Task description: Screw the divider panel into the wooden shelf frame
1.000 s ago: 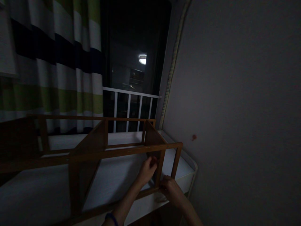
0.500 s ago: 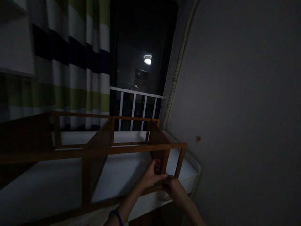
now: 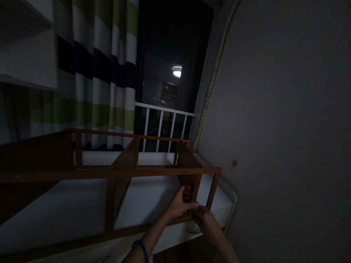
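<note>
White surface (image 3: 68, 212) — wooden frame (image 3: 153, 171) on it

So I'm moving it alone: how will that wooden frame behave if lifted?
The wooden frame probably stays stiff: rails and panels look joined. Long and mostly open, so likely light but unwieldy. On the white surface it should slide, not roll.

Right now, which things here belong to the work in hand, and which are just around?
In hand: wooden frame, lying on the white surface; left hand gripping its end panel; right hand at its lower rail, grip unclear.
Just around: striped curtain; white railing; wall shelf; grey wall.
</note>
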